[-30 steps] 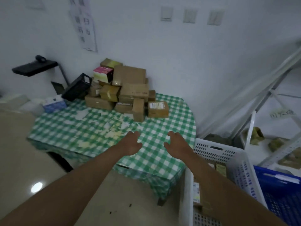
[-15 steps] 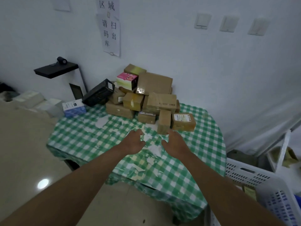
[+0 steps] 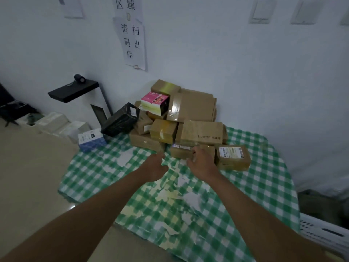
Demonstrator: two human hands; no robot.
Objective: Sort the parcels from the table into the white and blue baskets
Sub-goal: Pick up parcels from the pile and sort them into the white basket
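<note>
A person's right hand (image 3: 203, 163) curls its fingers onto a small cardboard parcel (image 3: 182, 151) at the pile's foot on the worktop (image 3: 245, 186); the left hand (image 3: 155, 166) hovers relaxed, empty. Pulling this low box could topple the larger parcel (image 3: 201, 134) stacked just beyond the fingers.

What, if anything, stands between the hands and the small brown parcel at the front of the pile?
Nothing visible does. The right hand is already at the small brown parcel, its fingers against the parcel's near face. The left hand hovers just short of it over bare checked tablecloth, with only flat paper scraps lying there.
</note>
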